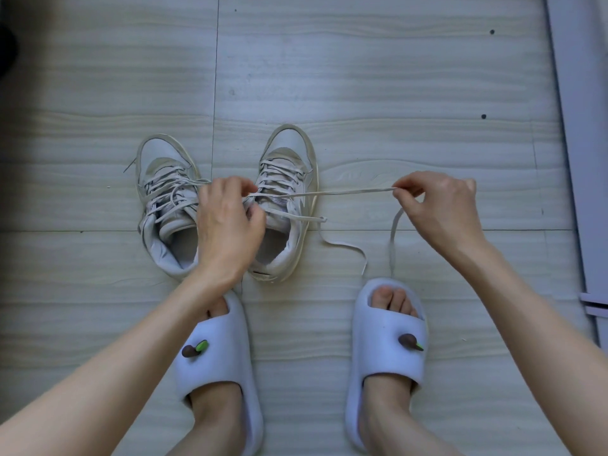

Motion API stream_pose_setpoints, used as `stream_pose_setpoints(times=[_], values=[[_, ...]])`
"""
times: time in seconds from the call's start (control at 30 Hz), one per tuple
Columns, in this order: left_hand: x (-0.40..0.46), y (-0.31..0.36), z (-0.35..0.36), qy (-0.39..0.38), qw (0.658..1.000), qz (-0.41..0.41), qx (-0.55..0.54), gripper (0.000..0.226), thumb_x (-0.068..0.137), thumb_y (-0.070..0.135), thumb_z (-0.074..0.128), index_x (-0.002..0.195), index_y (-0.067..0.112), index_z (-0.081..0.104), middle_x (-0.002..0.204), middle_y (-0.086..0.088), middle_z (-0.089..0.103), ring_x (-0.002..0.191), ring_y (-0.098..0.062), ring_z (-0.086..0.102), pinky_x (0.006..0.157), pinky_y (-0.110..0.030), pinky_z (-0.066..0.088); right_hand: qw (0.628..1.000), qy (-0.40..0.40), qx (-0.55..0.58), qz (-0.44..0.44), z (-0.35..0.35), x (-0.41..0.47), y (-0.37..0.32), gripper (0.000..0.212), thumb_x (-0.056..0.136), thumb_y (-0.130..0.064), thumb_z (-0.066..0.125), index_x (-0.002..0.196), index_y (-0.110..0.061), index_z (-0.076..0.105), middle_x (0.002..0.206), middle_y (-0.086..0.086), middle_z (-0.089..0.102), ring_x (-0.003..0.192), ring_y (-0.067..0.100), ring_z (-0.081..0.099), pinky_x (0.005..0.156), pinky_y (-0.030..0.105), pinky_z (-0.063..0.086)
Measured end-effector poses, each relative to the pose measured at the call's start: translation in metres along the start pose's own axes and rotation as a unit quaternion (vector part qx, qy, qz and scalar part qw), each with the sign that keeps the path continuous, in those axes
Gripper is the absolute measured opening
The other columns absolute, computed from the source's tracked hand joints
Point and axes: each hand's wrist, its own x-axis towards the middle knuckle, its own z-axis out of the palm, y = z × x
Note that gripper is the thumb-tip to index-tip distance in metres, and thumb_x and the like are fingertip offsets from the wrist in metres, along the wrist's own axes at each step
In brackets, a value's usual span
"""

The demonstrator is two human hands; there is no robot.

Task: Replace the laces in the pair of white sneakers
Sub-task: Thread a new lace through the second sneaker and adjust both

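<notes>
Two worn white sneakers stand side by side on the floor, toes pointing away from me. The left sneaker (166,199) is loosely laced. My left hand (227,222) holds the tongue area of the right sneaker (286,179), fingers curled at the top eyelets. My right hand (437,205) pinches that shoe's white lace (345,192), drawn taut and level to the right. The lace's tail hangs down from my fingers to the floor. The other lace end (342,246) trails on the floor beside the shoe.
My feet in pale slides (217,366) (388,360) stand just in front of the sneakers. The floor is light wood-look tile. A pale frame edge (572,133) runs along the right side.
</notes>
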Motion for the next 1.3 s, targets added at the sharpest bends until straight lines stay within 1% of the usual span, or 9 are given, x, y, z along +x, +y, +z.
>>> stream_pose_setpoints(times=[0.07, 0.17, 0.3, 0.4, 0.47, 0.67, 1.0, 1.2, 1.3], values=[[0.001, 0.022, 0.001, -0.039, 0.997, 0.044, -0.043, 0.014, 0.086, 0.008, 0.054, 0.092, 0.009, 0.066, 0.088, -0.001, 0.059, 0.086, -0.017, 0.050, 0.076, -0.018, 0.030, 0.997, 0.061, 0.023, -0.029, 0.003, -0.006, -0.002, 0.013, 0.087, -0.021, 0.057, 0.086, -0.018, 0.069, 0.084, -0.002, 0.070, 0.084, 0.021, 0.063, 0.077, 0.030, 0.021], [-0.003, 0.058, 0.005, -0.212, 0.952, -0.093, -0.203, 0.020, 0.093, 0.015, 0.050, 0.098, 0.013, 0.069, 0.084, 0.005, 0.065, 0.065, 0.000, 0.050, 0.061, -0.010, 0.037, 0.987, 0.131, 0.039, -0.087, 0.004, -0.012, -0.013, 0.010, 0.085, -0.015, 0.056, 0.083, -0.015, 0.066, 0.079, -0.002, 0.066, 0.076, 0.018, 0.060, 0.075, 0.028, 0.023], [-0.005, 0.086, 0.011, -0.308, 0.782, -0.281, -0.464, 0.026, 0.097, 0.022, 0.045, 0.120, 0.013, 0.053, 0.106, 0.000, 0.062, 0.089, -0.008, 0.058, 0.075, -0.021, 0.049, 0.972, 0.181, 0.018, -0.148, 0.005, -0.021, -0.022, 0.008, 0.086, -0.010, 0.057, 0.084, -0.010, 0.065, 0.077, 0.002, 0.063, 0.073, 0.023, 0.056, 0.076, 0.035, 0.031], [0.005, 0.091, 0.006, -0.275, 0.647, -0.341, -0.624, 0.019, 0.097, 0.018, 0.044, 0.115, 0.014, 0.049, 0.118, -0.005, 0.060, 0.110, -0.016, 0.057, 0.092, -0.031, 0.047, 0.967, 0.185, -0.018, -0.172, 0.011, -0.027, -0.023, 0.010, 0.088, -0.012, 0.057, 0.086, -0.012, 0.066, 0.076, 0.003, 0.063, 0.072, 0.025, 0.055, 0.075, 0.037, 0.033], [0.010, 0.090, 0.002, -0.243, 0.598, -0.362, -0.673, 0.013, 0.096, 0.014, 0.044, 0.106, 0.013, 0.052, 0.114, -0.006, 0.063, 0.111, -0.019, 0.058, 0.096, -0.032, 0.045, 0.968, 0.184, -0.023, -0.168, 0.014, -0.029, -0.024, 0.010, 0.088, -0.013, 0.057, 0.087, -0.013, 0.067, 0.076, 0.002, 0.064, 0.073, 0.025, 0.056, 0.075, 0.037, 0.032], [0.007, 0.085, -0.001, -0.187, 0.581, -0.390, -0.690, 0.019, 0.098, 0.013, 0.043, 0.086, 0.010, 0.057, 0.086, -0.007, 0.072, 0.083, -0.020, 0.069, 0.085, -0.033, 0.054, 0.970, 0.187, -0.049, -0.147, 0.024, -0.023, -0.028, 0.011, 0.086, -0.012, 0.059, 0.086, -0.016, 0.069, 0.071, -0.002, 0.067, 0.069, 0.024, 0.060, 0.073, 0.036, 0.029], [0.022, 0.065, -0.021, -0.107, 0.552, -0.400, -0.724, 0.026, 0.100, 0.010, 0.037, 0.082, 0.003, 0.055, 0.079, -0.013, 0.072, 0.072, -0.023, 0.071, 0.075, -0.036, 0.056, 0.978, 0.158, -0.039, -0.128, 0.034, -0.019, -0.015, 0.014, 0.083, -0.013, 0.057, 0.082, -0.014, 0.071, 0.060, 0.000, 0.065, 0.061, 0.025, 0.060, 0.064, 0.032, 0.031], [0.038, 0.037, -0.036, -0.030, 0.472, -0.392, -0.789, 0.027, 0.100, 0.006, 0.032, 0.118, -0.004, 0.050, 0.082, -0.019, 0.071, 0.070, -0.030, 0.071, 0.066, -0.041, 0.058, 0.984, 0.130, -0.060, -0.109, 0.042, -0.021, 0.004, 0.021, 0.082, -0.016, 0.050, 0.080, -0.011, 0.070, 0.060, 0.005, 0.066, 0.057, 0.029, 0.060, 0.057, 0.031, 0.042], [0.044, 0.032, -0.040, -0.041, 0.448, -0.403, -0.797, 0.031, 0.101, 0.004, 0.030, 0.106, -0.014, 0.055, 0.084, -0.022, 0.070, 0.081, -0.030, 0.070, 0.064, -0.044, 0.057, 0.991, 0.095, -0.064, -0.075, 0.043, -0.024, 0.008, 0.016, 0.081, -0.012, 0.055, 0.079, -0.008, 0.070, 0.055, 0.010, 0.063, 0.053, 0.032, 0.059, 0.057, 0.032, 0.043]])
